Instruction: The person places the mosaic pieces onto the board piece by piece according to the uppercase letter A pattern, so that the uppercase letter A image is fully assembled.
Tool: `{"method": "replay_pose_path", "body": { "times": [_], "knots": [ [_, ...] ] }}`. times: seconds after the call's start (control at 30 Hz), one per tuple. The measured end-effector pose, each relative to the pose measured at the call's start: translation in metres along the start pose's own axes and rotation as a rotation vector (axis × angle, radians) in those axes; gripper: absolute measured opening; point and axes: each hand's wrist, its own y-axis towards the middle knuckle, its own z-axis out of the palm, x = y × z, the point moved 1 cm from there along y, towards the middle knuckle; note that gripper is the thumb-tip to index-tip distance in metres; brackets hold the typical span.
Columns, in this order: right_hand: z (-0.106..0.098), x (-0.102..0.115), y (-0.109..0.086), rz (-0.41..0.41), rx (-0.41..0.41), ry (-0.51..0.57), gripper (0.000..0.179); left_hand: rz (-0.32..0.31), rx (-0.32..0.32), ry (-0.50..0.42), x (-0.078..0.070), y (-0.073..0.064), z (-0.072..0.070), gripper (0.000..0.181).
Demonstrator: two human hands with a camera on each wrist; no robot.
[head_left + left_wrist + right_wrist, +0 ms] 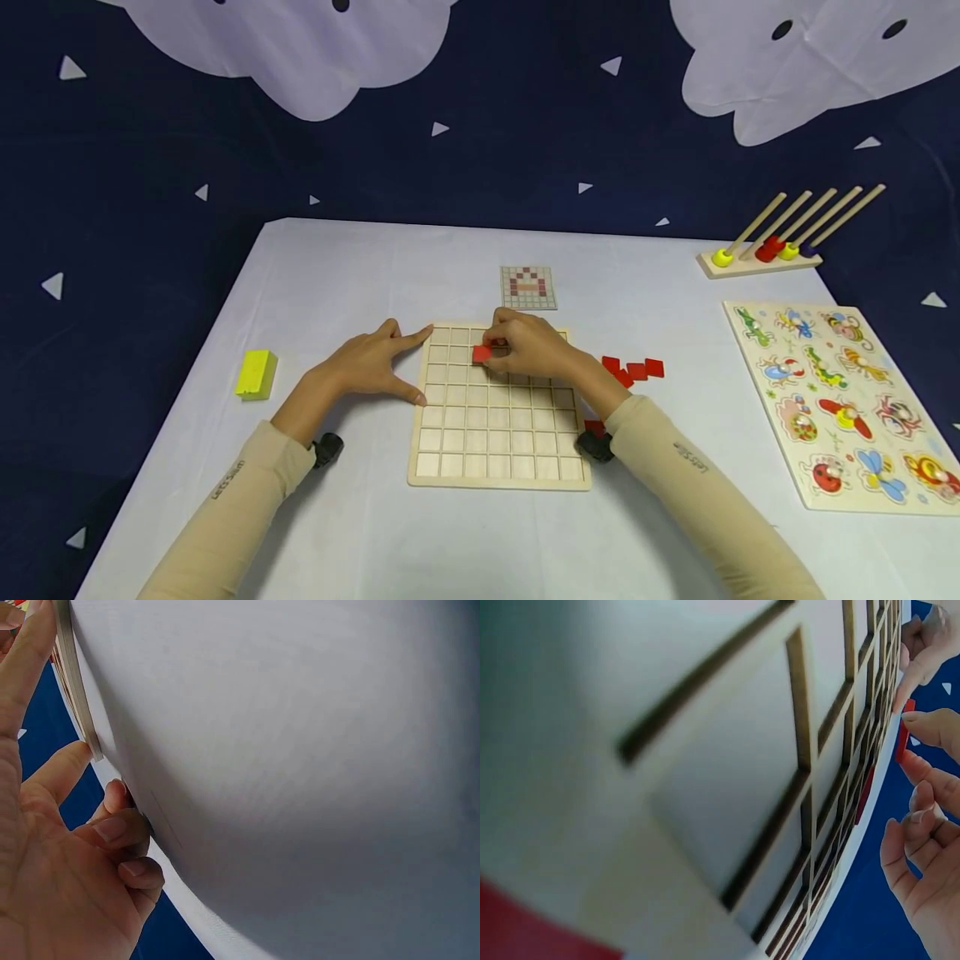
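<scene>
A wooden grid board (pixel 498 485) lies flat on the white table. My right hand (pixel 528 343) pinches a small red square tile (pixel 482 355) between thumb and finger, over the board's upper middle. In the right wrist view the tile (pixel 904 733) stands tilted, apart from the grid. Another red tile (pixel 865 796) shows at the grid, partly hidden by my hand in the head view. My left hand (pixel 371 362) touches the board's left edge with its thumb and index finger spread, while its other fingers bend in the left wrist view.
Several red tiles (pixel 654 367) lie right of the board. A patterned card (pixel 528 287) is behind it. A yellow block (pixel 257 374) sits at the left. On the right are an insect puzzle board (pixel 847 408) and a peg stand (pixel 759 265) with beads.
</scene>
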Motion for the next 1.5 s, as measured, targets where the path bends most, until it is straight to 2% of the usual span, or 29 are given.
{"method": "replay_pose_path", "body": {
  "times": [0.63, 0.87, 1.27, 1.5],
  "knots": [
    [0.006, 0.001, 0.007, -0.001, 0.055, -0.112, 0.018, -0.004, 0.000, -0.004, 0.000, -0.001, 0.000, 0.116],
    [0.006, 0.003, 0.007, -0.002, 0.046, -0.136, 0.021, -0.008, 0.003, -0.011, 0.000, -0.002, 0.000, 0.116],
    [0.007, 0.006, 0.006, 0.023, 0.018, -0.141, 0.017, -0.009, 0.009, -0.016, 0.000, 0.000, 0.000, 0.116],
    [0.007, 0.011, 0.008, 0.052, 0.028, -0.121, 0.013, -0.004, 0.004, -0.019, 0.002, 0.000, 0.001, 0.117]
  ]
}}
